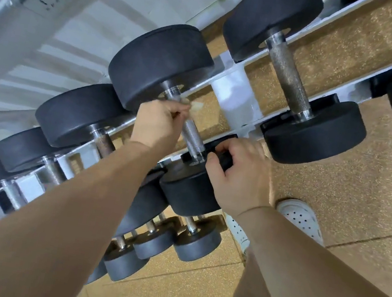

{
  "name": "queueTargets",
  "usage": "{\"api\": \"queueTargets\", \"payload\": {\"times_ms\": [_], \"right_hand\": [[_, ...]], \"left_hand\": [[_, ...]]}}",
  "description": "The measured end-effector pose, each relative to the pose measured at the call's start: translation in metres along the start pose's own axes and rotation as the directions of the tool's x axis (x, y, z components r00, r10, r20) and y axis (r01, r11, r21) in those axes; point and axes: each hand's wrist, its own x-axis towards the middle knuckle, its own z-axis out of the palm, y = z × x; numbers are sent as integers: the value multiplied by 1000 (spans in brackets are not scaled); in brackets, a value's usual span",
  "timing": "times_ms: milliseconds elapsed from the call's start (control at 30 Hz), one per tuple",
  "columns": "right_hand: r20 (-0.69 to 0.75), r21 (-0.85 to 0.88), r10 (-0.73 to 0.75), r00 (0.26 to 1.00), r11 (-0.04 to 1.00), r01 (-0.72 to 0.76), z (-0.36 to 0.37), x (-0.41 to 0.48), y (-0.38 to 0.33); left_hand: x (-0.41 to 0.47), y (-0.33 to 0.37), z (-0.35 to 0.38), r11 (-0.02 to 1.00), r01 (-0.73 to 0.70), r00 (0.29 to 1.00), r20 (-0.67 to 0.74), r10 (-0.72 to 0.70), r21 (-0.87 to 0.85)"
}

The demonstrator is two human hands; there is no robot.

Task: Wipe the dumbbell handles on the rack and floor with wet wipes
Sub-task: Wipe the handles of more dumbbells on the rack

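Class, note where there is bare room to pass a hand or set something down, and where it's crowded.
Free: over the white rack bar between the handle the left hand grips and the next handle; bare floor beyond the shoe. Crowded: the cradle the right hand holds; the small dumbbells below.

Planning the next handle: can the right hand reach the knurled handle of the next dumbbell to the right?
Probably yes. That knurled handle lies bare, nothing across it, but the right hand grips a black cradle and the left hand holds the wipe.
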Motion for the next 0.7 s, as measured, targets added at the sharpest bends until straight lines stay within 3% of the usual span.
{"api": "queueTargets", "payload": {"times_ms": [100,200,300,400,467,533,600,700], "right_hand": [[-40,24,-7,999,1000,8,4,-1,2],[-25,-2,1,1000,1000,-1,5,-1,3],[-25,3,0,1000,1000,0,5,-1,4],[-25,14,7,1000,1000,-7,5,-1,5],[-23,3,10,1000,1000,-9,6,-2,5],[-10,-15,14,1000,1000,-15,6,-2,5],[-14,-7,14,1000,1000,-15,6,-2,5],[-27,16,6,1000,1000,-6,6,-2,5]], "left_hand": [[-26,3,20,986,-40,968,252,-2,161],[-16,3,10,981,-99,905,424,18,169],[8,4,-6,957,-139,950,306,56,256],[4,5,-4,991,-52,994,101,40,120],[-11,-2,6,977,-123,982,166,93,175],[-24,-6,8,933,-266,924,340,174,245],[-15,-6,0,927,-286,916,354,190,244],[8,-3,-13,983,-107,993,61,98,148]]}}
